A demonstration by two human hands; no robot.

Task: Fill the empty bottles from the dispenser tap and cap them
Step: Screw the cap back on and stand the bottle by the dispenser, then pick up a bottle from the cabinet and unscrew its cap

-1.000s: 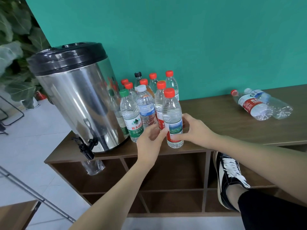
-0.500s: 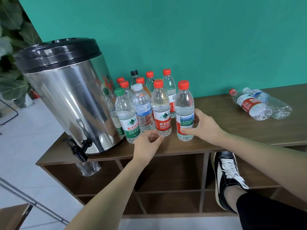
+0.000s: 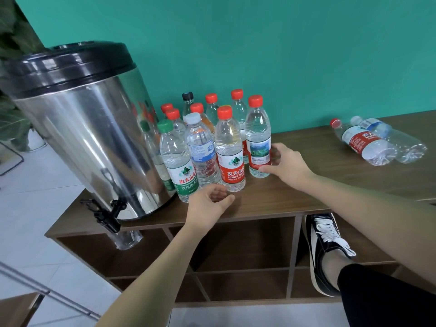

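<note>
Bottles fill the middle of a brown wooden table against a teal wall. About a dozen capped bottles stand upright in a tight cluster, touching one another, just right of a large steel dispenser with a black lid. They look full, and grouping them there probably keeps finished ones clear of the tap. The dispenser sits at the table's left end so that its black tap overhangs the near edge, leaving room below for a bottle; a clear plastic container hangs or stands just under it, partly hidden.

The right hand is at the rightmost standing bottle, red-capped with a scenic label, thumb near its base and fingers spread round its far side, seemingly setting it in line. Whether the fingers grip it or have just let go is unclear. The left hand hovers near the table's front edge before the cluster, fingers loosely curled, holding nothing.

Far right, well apart, two bottles lie on their sides touching each other, capped but apparently empty, likely waiting their turn.
</note>
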